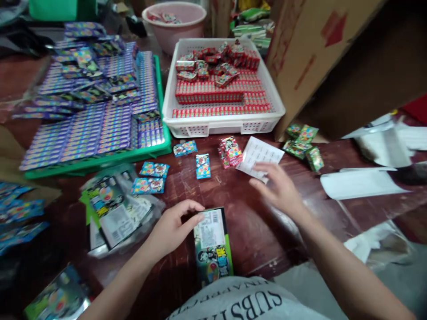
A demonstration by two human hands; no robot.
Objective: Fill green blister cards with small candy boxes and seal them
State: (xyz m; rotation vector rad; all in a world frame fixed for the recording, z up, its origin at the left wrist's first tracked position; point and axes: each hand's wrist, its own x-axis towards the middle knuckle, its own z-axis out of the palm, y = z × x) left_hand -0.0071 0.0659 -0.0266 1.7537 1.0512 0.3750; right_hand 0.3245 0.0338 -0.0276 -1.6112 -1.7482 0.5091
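My left hand (180,222) is curled at the upper left corner of a flat black and green printed box (213,249), its thumb and fingertips on that corner. A white label with a barcode covers the box's upper part. Above the table, my right hand (280,189) has its fingers apart and holds nothing. Its fingertips overlap the near edge of a white sticker sheet (262,153); whether they touch it I cannot tell. Red sachets (231,152) lie piled beside the sheet. Blue sachets (203,166) are scattered left of them.
A white basket (223,122) of red packets stands at the back. Left of it is a green tray (160,149) stacked with purple packets. Flat boxes in clear plastic (116,213) lie at left. Green packets (302,144) sit by a large cardboard carton (300,58) at right.
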